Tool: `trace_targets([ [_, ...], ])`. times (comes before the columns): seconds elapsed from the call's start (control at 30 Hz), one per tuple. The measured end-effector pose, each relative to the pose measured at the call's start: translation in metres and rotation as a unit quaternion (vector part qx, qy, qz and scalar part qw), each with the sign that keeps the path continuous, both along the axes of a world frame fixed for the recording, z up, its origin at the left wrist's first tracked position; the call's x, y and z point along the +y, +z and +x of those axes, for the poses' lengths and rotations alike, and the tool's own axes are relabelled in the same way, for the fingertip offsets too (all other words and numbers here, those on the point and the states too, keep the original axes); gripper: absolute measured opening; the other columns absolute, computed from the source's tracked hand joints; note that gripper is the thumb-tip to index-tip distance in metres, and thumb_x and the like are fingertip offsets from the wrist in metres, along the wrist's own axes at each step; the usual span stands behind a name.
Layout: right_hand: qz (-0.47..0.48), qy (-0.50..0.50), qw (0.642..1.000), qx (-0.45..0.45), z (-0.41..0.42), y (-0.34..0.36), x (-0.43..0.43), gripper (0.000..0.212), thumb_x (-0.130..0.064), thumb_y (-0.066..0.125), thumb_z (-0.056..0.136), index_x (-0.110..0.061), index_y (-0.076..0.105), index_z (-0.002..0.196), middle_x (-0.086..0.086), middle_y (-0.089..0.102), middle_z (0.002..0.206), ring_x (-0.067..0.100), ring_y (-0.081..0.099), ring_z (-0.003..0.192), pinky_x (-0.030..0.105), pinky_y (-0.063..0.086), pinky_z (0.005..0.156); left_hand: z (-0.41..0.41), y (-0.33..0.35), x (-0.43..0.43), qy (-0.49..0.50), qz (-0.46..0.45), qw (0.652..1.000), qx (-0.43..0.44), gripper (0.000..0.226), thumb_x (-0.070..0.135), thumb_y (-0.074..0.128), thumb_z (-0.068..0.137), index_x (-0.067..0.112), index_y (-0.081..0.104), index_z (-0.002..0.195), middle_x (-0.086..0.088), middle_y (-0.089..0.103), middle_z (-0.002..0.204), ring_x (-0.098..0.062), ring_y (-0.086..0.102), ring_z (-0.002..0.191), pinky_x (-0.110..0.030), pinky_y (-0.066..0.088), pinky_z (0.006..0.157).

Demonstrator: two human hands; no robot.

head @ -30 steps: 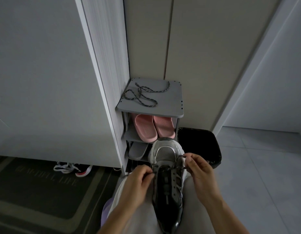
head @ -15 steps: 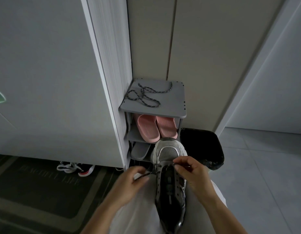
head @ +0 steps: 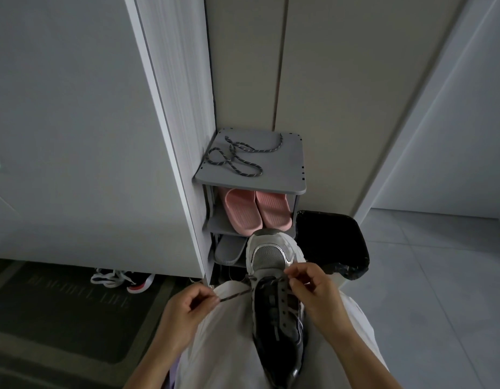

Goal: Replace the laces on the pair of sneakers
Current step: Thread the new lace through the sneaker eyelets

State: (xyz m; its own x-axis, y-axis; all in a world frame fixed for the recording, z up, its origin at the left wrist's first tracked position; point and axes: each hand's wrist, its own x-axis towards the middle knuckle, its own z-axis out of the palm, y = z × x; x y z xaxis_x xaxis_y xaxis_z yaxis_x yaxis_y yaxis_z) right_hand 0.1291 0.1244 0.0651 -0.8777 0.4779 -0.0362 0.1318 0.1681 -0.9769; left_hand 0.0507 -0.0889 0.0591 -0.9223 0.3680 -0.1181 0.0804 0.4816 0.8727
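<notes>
A dark doormat (head: 60, 318) covers the floor at 8 o'clock of the view, and beyond it a black-and-red shoe (head: 125, 279) with white laces lies under the edge of a pale cabinet panel. The left hand (head: 187, 313), at 9 o'clock of the shoe on the person's lap, has its grip pinched on the end of a dark speckled lace (head: 234, 293), which runs taut from the lowest eyelets. At 12 o'clock stands a grey shoe rack (head: 288, 169): a second lace (head: 234, 160) lies looped on its top shelf, pink slippers (head: 257, 210) sit on the shelf below, and a grey slipper (head: 229, 248) sits under those. The sneaker (head: 271, 254), silver-grey at the toe and black along the sides, lies between the thighs with its toe towards 12 o'clock. The right hand (head: 316, 293), at the sneaker's 3 o'clock, has its grip pinched on the lace beside the lowest eyelets. A black-lined bin (head: 333, 242) stands just beside the rack, at its 3 o'clock
</notes>
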Motion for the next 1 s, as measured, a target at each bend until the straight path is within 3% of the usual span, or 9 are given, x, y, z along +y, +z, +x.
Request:
trace_targets([
  [0.13,0.040,-0.028,0.998,-0.027,0.001,-0.003,-0.006,0.024,-0.006,0.069,0.078,-0.023,0.053,0.085,0.007,0.056,0.088,0.014,0.052,0.072,0.014,0.045,0.063,-0.003,-0.004,0.017,-0.045,-0.037,0.998,-0.007,0.011,0.020,0.060,0.087,0.023,0.069,0.082,0.009,0.068,0.076,0.004,0.060,0.078,-0.009,0.044,0.066],
  [0.23,0.101,-0.020,0.992,-0.072,0.002,-0.001,-0.013,0.037,-0.009,0.073,0.072,-0.028,0.044,0.083,-0.002,0.048,0.090,0.010,0.048,0.076,0.012,0.043,0.065,-0.006,0.004,0.048,-0.036,0.006,0.998,-0.051,0.021,0.034,0.059,0.087,0.017,0.071,0.086,0.007,0.070,0.082,-0.003,0.063,0.078,-0.019,0.046,0.073],
  [0.33,0.103,-0.011,0.991,-0.085,0.002,0.000,-0.012,0.038,-0.002,0.068,0.073,-0.029,0.042,0.082,-0.002,0.048,0.088,0.009,0.047,0.073,0.016,0.042,0.064,-0.008,0.014,0.082,0.050,0.086,0.985,-0.141,0.021,0.028,0.066,0.082,0.007,0.067,0.077,0.000,0.062,0.064,-0.010,0.054,0.057,-0.018,0.039,0.053],
  [0.4,0.069,-0.005,0.994,-0.081,0.002,0.002,-0.009,0.032,-0.001,0.066,0.077,-0.025,0.046,0.083,-0.001,0.052,0.083,0.005,0.049,0.068,0.016,0.043,0.062,-0.010,0.025,0.094,0.100,0.180,0.951,-0.230,0.009,0.013,0.066,0.082,0.009,0.064,0.074,0.004,0.049,0.047,-0.004,0.040,0.037,-0.014,0.029,0.037],
  [0.5,-0.011,-0.012,0.999,-0.041,0.003,0.012,-0.005,0.010,-0.006,0.059,0.087,-0.015,0.058,0.083,-0.001,0.059,0.071,0.002,0.052,0.061,0.012,0.043,0.057,-0.008,0.041,0.098,0.077,0.254,0.933,-0.242,0.006,0.007,0.061,0.083,0.009,0.061,0.078,-0.001,0.045,0.051,-0.003,0.029,0.033,-0.013,0.021,0.033],
  [0.63,-0.152,0.010,0.988,0.016,-0.004,0.039,-0.004,0.032,-0.028,0.043,0.093,-0.011,0.066,0.078,-0.006,0.063,0.060,0.001,0.055,0.057,0.010,0.043,0.055,0.003,0.068,0.100,-0.139,0.149,0.979,-0.011,0.009,0.018,0.058,0.089,0.013,0.065,0.088,-0.004,0.063,0.071,-0.001,0.052,0.048,-0.015,0.042,0.050],
  [0.73,-0.239,0.059,0.969,0.014,-0.015,0.056,-0.002,0.036,-0.031,0.049,0.089,-0.003,0.069,0.079,0.012,0.068,0.071,0.019,0.066,0.066,0.025,0.055,0.060,0.003,0.074,0.095,-0.272,-0.024,0.956,0.110,0.018,0.029,0.055,0.091,0.015,0.066,0.092,-0.002,0.064,0.073,-0.010,0.059,0.066,-0.026,0.047,0.067],
  [0.87,-0.297,-0.001,0.952,0.070,-0.027,0.065,0.012,0.020,-0.019,0.055,0.083,-0.007,0.065,0.072,0.001,0.062,0.066,0.009,0.051,0.059,0.016,0.044,0.053,-0.010,0.064,0.067,-0.293,-0.074,0.950,0.080,0.020,0.029,0.055,0.090,0.014,0.069,0.090,0.006,0.064,0.071,-0.001,0.058,0.065,-0.016,0.042,0.062],
  [1.0,-0.276,-0.025,0.958,0.076,-0.026,0.069,0.033,0.034,-0.014,0.048,0.092,-0.014,0.070,0.066,-0.002,0.063,0.065,0.005,0.048,0.056,0.017,0.039,0.054,-0.023,0.048,0.023,-0.164,-0.018,0.986,-0.022,0.017,0.025,0.056,0.089,0.024,0.072,0.084,0.009,0.065,0.067,0.004,0.053,0.054,-0.011,0.038,0.054],
])
